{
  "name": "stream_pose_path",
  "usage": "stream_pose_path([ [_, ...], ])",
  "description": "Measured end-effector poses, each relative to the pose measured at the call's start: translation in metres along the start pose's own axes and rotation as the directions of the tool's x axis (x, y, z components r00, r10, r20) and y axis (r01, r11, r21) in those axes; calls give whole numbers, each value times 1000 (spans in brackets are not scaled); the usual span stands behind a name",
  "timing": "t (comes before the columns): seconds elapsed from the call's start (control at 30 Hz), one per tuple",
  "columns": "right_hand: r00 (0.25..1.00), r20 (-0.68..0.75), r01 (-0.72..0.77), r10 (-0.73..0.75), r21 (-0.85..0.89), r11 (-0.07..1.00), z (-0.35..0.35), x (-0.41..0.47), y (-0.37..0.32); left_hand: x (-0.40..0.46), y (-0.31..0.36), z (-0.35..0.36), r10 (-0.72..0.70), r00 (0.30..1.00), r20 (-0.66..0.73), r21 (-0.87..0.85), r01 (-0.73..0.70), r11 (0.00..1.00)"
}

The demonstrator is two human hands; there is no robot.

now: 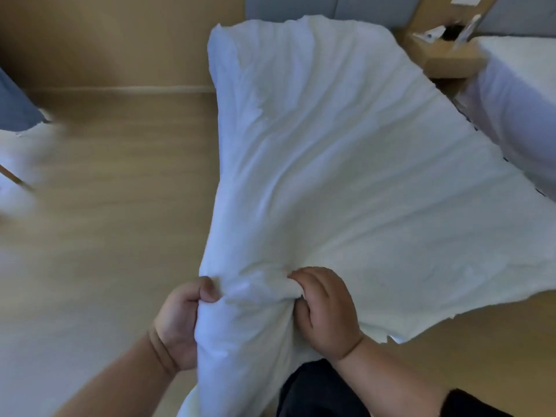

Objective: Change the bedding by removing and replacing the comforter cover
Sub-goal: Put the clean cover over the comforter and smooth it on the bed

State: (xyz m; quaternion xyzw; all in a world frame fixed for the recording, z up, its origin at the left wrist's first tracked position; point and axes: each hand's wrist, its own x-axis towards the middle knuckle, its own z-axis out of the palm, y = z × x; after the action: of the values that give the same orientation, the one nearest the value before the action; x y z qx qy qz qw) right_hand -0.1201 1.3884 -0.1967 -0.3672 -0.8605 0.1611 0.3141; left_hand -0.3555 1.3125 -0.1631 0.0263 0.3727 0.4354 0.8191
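dark trousers (319, 392) are seen lowest. just above, a bunched end of the white comforter (346, 164) is gripped by the left hand (177, 320) and right hand (328, 308), held close together, probably so it can be shaken or fed into a cover; it is spread out above the wooden floor (120, 206).

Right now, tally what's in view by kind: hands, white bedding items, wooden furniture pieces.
Hands: 2, the left hand and the right hand, both gripping the comforter
White bedding: 2, the comforter and the second bed at right
Wooden furniture: 1, the nightstand
Total: 5
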Motion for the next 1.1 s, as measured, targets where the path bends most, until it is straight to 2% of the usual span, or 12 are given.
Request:
stream_pose_path([
  [0.07,988,133,88,-84,-23,996,3,1,-20,-25,7,-31,-34,991,-127,136,52,989],
  [0.13,889,458,26,1,-52,998,17,-11,-27,-36,4,-71,-29,916,-401,374,192,907],
  [0.2,628,753,-110,195,-162,981,27,-33,-21,-32,-10,-116,147,782,-605,607,335,721],
  [0.23,497,827,-155,263,-214,965,27,-46,-12,-23,-19,-134,253,706,-661,682,426,594],
  [0.27,403,862,-199,309,-247,948,23,-59,-2,-14,-30,-147,334,650,-683,719,515,467],
  [0.3,354,869,-249,347,-271,930,15,-72,8,-4,-43,-157,366,633,-682,731,586,350],
  [0.37,369,823,-350,432,-308,885,-4,-94,32,19,-71,-163,377,678,-631,772,597,219],
  [0.43,405,751,-452,521,-331,828,-22,-107,55,45,-95,-141,335,768,-546,834,535,133],
  [0.53,394,710,-514,584,-357,780,-47,-110,89,84,-118,-83,292,855,-428,904,403,142],
  [0.63,410,698,-503,588,-364,784,-68,-113,129,118,-133,-24,252,893,-372,927,372,50],
  [0.8,399,679,-610,616,-305,731,-108,-143,229,197,-174,53,227,913,-338,932,358,-51],
  [1.1,267,672,-770,691,-283,572,-236,-212,428,332,-289,161,195,884,-424,897,440,-44],
])
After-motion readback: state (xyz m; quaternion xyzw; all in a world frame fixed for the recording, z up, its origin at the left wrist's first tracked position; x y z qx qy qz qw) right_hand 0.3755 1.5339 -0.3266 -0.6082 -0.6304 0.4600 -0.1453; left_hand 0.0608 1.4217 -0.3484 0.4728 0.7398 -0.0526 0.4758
